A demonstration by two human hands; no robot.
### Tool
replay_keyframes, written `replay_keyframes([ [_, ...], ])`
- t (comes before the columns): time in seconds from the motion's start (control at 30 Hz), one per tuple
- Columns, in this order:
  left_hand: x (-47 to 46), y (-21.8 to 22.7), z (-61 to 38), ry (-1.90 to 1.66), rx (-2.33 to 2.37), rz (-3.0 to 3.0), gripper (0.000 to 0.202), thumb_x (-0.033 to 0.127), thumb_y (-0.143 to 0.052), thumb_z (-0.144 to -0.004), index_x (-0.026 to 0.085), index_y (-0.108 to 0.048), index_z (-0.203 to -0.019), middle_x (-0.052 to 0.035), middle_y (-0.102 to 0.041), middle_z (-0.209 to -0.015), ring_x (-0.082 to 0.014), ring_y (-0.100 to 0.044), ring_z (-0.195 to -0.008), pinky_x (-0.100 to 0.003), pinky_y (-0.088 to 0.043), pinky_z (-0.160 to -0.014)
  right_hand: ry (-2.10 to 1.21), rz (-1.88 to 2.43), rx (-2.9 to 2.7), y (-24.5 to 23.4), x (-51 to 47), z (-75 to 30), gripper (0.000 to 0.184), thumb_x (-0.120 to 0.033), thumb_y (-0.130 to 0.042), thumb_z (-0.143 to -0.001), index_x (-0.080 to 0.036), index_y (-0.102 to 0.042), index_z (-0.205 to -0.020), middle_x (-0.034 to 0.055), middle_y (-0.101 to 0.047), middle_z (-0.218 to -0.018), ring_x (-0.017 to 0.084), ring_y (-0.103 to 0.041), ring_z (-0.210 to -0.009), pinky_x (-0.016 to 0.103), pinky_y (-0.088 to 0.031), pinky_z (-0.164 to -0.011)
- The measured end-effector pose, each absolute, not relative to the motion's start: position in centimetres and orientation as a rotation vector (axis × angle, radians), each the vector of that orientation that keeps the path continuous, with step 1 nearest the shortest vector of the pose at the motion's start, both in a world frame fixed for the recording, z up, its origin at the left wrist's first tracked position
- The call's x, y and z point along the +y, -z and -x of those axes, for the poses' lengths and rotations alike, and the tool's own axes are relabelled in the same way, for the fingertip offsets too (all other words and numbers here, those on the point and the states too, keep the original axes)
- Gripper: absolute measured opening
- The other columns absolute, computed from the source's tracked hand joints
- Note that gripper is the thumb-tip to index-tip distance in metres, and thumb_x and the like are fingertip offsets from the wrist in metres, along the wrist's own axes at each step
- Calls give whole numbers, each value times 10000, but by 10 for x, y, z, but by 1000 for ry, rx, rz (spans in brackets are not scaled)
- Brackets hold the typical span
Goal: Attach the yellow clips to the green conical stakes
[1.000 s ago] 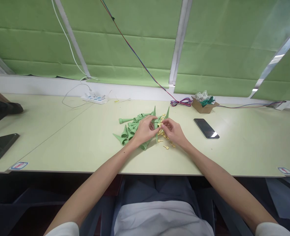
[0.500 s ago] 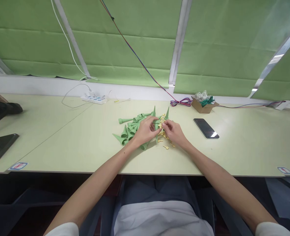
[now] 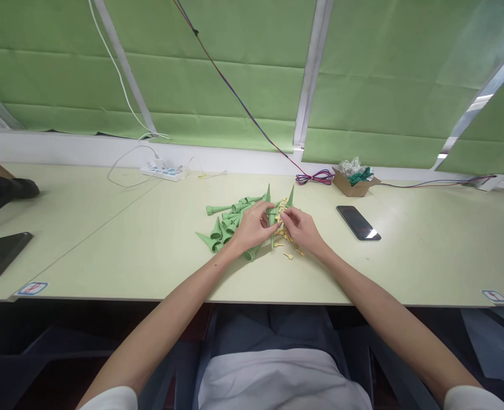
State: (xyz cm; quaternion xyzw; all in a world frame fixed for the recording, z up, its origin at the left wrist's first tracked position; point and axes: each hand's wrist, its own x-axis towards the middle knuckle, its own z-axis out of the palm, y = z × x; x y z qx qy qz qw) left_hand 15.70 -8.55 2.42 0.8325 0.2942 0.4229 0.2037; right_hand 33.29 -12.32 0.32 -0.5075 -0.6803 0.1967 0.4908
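My left hand [image 3: 255,226] is closed on a green plastic cone [image 3: 272,228], which points down toward the table edge. Just right of it, my right hand [image 3: 299,226] pinches what looks like a small yellow peg [image 3: 278,218] against the cone's side; the fingers partly hide it. A pile of green cones [image 3: 228,225] lies left of and beneath my left hand. Loose yellow pegs [image 3: 288,256] are scattered on the table under and between the hands. Another green cone [image 3: 291,196] stands out behind my right hand.
A black phone [image 3: 358,222] lies to the right on the pale table [image 3: 149,256]. Behind it sits a small cardboard box [image 3: 351,185] with plastic and green scraps. A cable coil [image 3: 315,177] and a white power strip [image 3: 164,172] are at the back.
Hardly anything differs; both hands stay at the same cone, with at most a very slight shift of the fingers.
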Motion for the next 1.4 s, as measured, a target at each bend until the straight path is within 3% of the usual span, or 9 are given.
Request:
replay_keyframes([
  [0.17, -83, -26, -155, -1201, 827, -2315, 316, 288, -676, -794, 182, -612, -1085, -46, -631, -972, -122, -588, -644, -288, -541, -624, -584, 1143, -1644, -4, -125, -332, 244, -454, -539, -914, -217, -574, -956, 27, -623, -777, 159, -556, -617, 282, -423, -547],
  [0.7, -84, -23, -157, -1178, 832, -2348, 295, 286, -669, -799, 182, -594, -1065, -54, -617, -1000, -115, -584, -620, -282, -532, -596, -439, 1251, -1734, -6, -126, -334, 280, -415, -456, -954, -212, -533, -777, -31, -462, -549, 141, -421, -533, 278, -333, -551],
  [0.93, -87, -20, -159, -1127, 757, -2405, 283, 290, -660, -825, 188, -591, -1080, -52, -600, -989, -120, -564, -632, -293, -533, -615, -410, 1302, -1665, -3, -122, -336, 419, -443, -390, -984, -220, -385, -629, -23, -417, -524, 142, -396, -536, 284, -310, -553],
  [1.07, -87, -22, -159, -1156, 781, -2370, 294, 283, -679, -806, 191, -591, -1071, -50, -608, -982, -123, -572, -635, -294, -535, -617, -407, 1288, -1646, -2, -121, -335, 420, -468, -405, -980, -219, -400, -641, -27, -403, -539, 138, -382, -541, 282, -301, -548],
  [1.23, -87, -24, -159, -1211, 803, -2311, 293, 277, -683, -794, 176, -596, -1056, -48, -614, -979, -113, -585, -623, -279, -531, -603, -431, 1233, -1690, -5, -125, -333, 322, -464, -468, -956, -204, -537, -781, -19, -494, -630, 132, -413, -564, 271, -318, -553],
  [1.4, -86, -22, -160, -1199, 805, -2331, 298, 289, -671, -802, 170, -598, -1065, -49, -615, -986, -108, -582, -620, -273, -527, -606, -363, 1264, -1738, -8, -127, -333, 303, -403, -438, -971, -205, -494, -748, -27, -471, -599, 130, -408, -555, 269, -313, -570],
])
